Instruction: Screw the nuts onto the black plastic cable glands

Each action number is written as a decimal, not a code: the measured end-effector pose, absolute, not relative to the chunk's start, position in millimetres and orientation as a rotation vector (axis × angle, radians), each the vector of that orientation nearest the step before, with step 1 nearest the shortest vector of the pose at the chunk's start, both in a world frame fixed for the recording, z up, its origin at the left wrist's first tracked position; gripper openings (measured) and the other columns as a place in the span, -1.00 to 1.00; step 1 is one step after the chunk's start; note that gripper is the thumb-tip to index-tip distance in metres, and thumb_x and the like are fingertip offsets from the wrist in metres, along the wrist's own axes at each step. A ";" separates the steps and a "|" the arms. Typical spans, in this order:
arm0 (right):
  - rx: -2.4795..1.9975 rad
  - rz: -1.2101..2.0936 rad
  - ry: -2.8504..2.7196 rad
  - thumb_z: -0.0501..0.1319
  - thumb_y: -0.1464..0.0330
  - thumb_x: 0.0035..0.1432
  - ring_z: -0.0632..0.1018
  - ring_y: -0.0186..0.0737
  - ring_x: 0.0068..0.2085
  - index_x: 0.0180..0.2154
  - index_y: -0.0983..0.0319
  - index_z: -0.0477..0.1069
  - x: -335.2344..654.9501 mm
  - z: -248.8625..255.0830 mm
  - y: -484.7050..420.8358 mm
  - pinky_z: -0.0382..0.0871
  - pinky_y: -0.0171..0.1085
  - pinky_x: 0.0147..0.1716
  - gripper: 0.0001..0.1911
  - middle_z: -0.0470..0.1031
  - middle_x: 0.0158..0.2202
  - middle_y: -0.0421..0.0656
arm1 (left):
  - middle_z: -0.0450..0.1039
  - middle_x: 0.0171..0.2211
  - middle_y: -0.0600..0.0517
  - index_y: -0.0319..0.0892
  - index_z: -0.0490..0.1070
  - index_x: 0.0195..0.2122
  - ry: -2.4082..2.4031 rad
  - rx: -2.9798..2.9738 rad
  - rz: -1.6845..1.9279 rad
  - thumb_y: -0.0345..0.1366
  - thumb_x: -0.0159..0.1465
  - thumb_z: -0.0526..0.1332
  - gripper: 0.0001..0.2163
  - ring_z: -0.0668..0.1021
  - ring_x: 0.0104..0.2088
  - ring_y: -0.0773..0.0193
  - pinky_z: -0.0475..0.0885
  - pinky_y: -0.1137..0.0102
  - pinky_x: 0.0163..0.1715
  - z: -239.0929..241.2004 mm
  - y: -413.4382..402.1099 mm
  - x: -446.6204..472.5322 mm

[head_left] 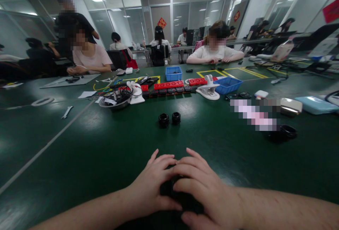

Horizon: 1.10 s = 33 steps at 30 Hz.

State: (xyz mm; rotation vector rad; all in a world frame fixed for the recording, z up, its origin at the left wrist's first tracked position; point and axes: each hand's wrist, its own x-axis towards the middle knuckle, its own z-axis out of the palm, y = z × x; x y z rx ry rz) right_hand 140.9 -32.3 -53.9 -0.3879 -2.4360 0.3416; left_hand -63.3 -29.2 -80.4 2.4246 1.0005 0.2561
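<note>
Close to the table's near edge, my left hand point(150, 180) and my right hand point(208, 187) curl around a black object point(188, 200). Fingers of both hands cover much of it, so its kind and full shape cannot be made out. My fingertips meet above it, and both thumbs lie on its near side. Farther ahead on the green table point(127, 145) stand two short black ring-shaped parts, the left one point(163, 120) slightly larger than the right one point(176, 117). Neither hand touches them.
A red power strip point(168, 85) runs across the table between two white clamps. Beside it are a metal bowl point(116, 107) of small parts and a blue bin point(229, 85). A wrench point(67, 112) lies left, a black ring-shaped item point(288, 131) right. People sit opposite.
</note>
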 end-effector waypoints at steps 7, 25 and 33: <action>-0.587 0.435 -2.265 0.06 0.03 0.09 0.36 -0.18 -0.25 -0.16 0.28 0.21 133.0 -64.9 -31.9 0.22 -0.16 -0.25 -0.53 0.35 -0.28 -0.08 | 0.26 0.08 -0.03 0.01 0.24 0.06 1.017 2.394 0.212 -0.12 0.00 0.32 -0.43 0.23 0.12 -0.06 -0.17 -0.18 0.10 -74.2 -29.1 -60.9; -0.608 0.543 -2.428 0.11 0.29 0.02 0.32 -0.17 -0.22 -0.23 0.29 0.29 129.2 -60.3 -29.6 0.21 -0.13 -0.21 -0.74 0.37 -0.27 -0.07 | 0.27 0.05 0.01 0.02 0.31 -0.01 1.011 2.386 0.222 -0.17 -0.02 0.33 -0.50 0.24 0.11 -0.05 -0.18 -0.15 0.11 -74.1 -29.1 -60.5; -0.318 0.597 -2.476 -0.02 0.43 -0.01 0.36 -0.21 -0.15 -0.23 0.30 0.35 131.3 -55.0 -28.5 0.24 -0.16 -0.08 -0.71 0.43 -0.22 -0.09 | 0.29 0.04 0.00 0.02 0.33 -0.04 1.027 2.398 0.184 0.00 -0.01 0.30 -0.51 0.24 0.11 -0.04 -0.14 -0.16 0.10 -67.0 -29.6 -57.8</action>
